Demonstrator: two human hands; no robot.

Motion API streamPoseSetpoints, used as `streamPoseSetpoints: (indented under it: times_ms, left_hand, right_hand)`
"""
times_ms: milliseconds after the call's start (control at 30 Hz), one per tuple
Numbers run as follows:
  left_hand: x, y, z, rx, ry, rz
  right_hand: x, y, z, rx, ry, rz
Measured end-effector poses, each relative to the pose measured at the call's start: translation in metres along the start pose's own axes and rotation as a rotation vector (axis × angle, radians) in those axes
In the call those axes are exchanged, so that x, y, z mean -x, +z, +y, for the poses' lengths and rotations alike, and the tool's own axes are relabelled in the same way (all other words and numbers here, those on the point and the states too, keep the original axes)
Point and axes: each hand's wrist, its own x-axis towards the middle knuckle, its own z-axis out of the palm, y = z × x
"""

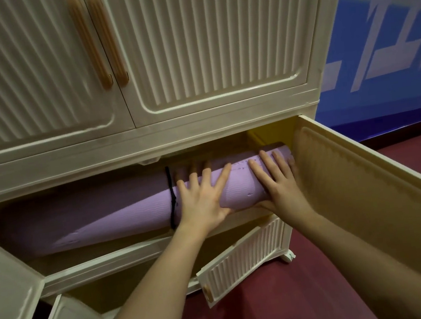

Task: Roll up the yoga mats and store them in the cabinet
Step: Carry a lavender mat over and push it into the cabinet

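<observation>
A rolled purple yoga mat (99, 216) lies lengthwise inside the middle compartment of the cream cabinet (127, 148), with a thin black strap (172, 199) round it. My left hand (204, 200) presses flat on the roll just right of the strap, fingers spread. My right hand (278, 185) lies flat on the roll's right end, fingers straight. The mat's left end is in shadow deep in the compartment.
The compartment's right door (370, 205) swings wide open beside my right arm, its left door (6, 306) open at the lower left. Below, a small ribbed door (244, 262) hangs open. Upper doors with tan handles (97, 40) are shut. Dark red floor (290, 309) lies below.
</observation>
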Motion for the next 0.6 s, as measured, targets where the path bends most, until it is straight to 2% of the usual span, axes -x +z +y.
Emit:
streamPoseSetpoints:
  times_ms: [133,300,367,500,600]
  left_hand:
    - [0.002,0.022,0.003,-0.077,0.011,0.034]
    - [0.019,0.032,-0.019,0.011,-0.06,0.12]
    - [0.035,0.041,-0.034,-0.024,-0.059,0.167]
    - [0.051,0.045,-0.036,0.029,-0.076,0.14]
    - [0.056,0.046,-0.021,0.089,-0.132,0.06]
  right_hand:
    - [0.013,0.014,0.003,-0.004,0.031,-0.017]
    - [0.006,0.006,0.004,0.072,0.002,-0.04]
    - [0.005,0.007,0.003,0.09,-0.001,-0.025]
    - [0.019,0.007,-0.012,0.156,-0.005,0.027]
    - [0.029,0.008,-0.033,0.245,0.023,0.057]
